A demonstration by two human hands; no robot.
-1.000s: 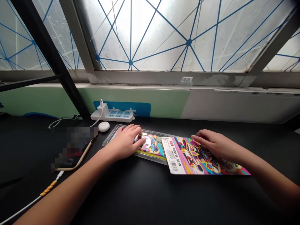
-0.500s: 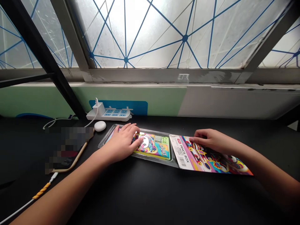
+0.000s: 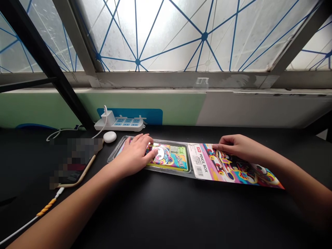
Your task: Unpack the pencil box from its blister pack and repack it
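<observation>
A colourful pencil box (image 3: 177, 159) with a cartoon face lies in a clear plastic tray (image 3: 191, 169) on the black desk. My left hand (image 3: 137, 152) rests over the left part of the box, fingers spread, covering some of it. A printed card (image 3: 198, 160) marked "PENCIL BOX" lies to the right, its left end meeting the tray's right end. I cannot tell whether that end sits inside the tray or over its rim. My right hand (image 3: 233, 147) pinches the card's upper edge between thumb and curled fingers.
At the back left stands a white power strip (image 3: 121, 124) with a charger plugged in. A round white case (image 3: 109, 137) sits before it. A phone with a blurred screen (image 3: 80, 162) leans at the left, with a white and yellow cable (image 3: 46, 207) attached.
The card has shifted slightly right and lies straighter in line with the tray, with my right hand still gripping it. My left hand stays on the box. The whole view has moved slightly.
</observation>
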